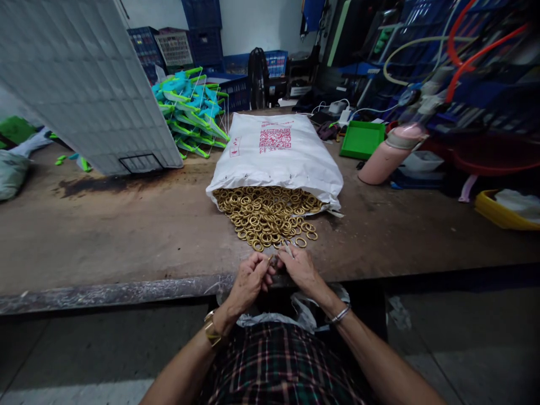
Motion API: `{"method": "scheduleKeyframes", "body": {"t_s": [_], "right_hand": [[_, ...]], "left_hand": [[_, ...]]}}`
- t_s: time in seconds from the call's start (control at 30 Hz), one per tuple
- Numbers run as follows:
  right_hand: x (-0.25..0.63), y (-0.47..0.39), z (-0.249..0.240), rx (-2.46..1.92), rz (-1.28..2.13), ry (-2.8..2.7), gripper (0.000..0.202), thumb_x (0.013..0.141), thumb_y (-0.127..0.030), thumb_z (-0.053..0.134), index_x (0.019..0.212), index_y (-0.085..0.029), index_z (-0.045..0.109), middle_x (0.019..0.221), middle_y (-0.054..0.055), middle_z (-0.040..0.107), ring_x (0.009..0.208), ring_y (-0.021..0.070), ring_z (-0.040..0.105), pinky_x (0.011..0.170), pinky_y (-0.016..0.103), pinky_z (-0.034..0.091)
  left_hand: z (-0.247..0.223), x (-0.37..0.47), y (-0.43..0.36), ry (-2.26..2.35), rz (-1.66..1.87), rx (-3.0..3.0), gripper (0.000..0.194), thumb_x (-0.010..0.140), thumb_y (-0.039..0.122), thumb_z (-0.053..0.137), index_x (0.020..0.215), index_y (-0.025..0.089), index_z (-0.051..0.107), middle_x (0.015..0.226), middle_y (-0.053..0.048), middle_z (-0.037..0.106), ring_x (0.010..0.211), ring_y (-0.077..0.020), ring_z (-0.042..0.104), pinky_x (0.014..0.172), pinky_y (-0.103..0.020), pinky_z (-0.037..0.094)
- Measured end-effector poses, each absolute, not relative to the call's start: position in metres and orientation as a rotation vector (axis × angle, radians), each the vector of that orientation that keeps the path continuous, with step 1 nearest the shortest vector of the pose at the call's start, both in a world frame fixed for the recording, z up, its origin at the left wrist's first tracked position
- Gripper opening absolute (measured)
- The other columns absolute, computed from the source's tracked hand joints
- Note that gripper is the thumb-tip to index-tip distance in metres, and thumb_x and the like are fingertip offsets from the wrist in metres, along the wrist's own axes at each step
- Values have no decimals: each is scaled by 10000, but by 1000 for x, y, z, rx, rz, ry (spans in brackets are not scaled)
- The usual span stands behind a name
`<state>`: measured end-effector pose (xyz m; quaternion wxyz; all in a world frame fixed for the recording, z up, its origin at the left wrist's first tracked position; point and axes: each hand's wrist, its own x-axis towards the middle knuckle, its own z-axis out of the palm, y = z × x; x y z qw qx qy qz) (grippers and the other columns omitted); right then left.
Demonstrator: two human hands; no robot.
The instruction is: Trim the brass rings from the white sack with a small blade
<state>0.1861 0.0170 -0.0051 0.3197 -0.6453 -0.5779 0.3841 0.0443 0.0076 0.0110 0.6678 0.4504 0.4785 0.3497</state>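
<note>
A white sack (278,152) with red print lies on the brown table (169,242), its open mouth toward me. Many brass-coloured rings (265,216) spill from it in a pile. My left hand (252,277) is at the table's front edge, fingers pinched on what looks like a small brass ring. Close beside it on the right, my right hand (300,270) is closed round a thin, light-coloured tool, only partly visible. Both hands are just in front of the rings, fingertips nearly touching.
A large grey panel (97,84) leans at the left, near green and blue plastic parts (189,107). At the right are a green tray (363,139), a pink bottle (390,154) and a yellow tray (502,216). Crates (205,48) stand behind.
</note>
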Motion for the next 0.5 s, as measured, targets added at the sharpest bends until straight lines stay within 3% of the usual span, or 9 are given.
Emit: {"method": "scheduleKeyframes", "body": {"t_s": [0.17,0.5], "right_hand": [[191,6,-1,-1681,695,-2018,156,772,-186,376,702,-191,515,568,-13,510,520,111,417,523,230,252],[185,4,7,-1798,615,-2352,197,768,-142,389,882,-177,545,724,41,632,623,140,538,555,245,253]], "left_hand": [[10,44,8,1095,815,1008,342,715,493,547,738,157,491,666,6,555,463,-55,459,385,-157,352],[2,45,5,1091,846,1060,340,743,503,517,733,166,471,640,23,528,460,-56,451,390,-163,361]]}}
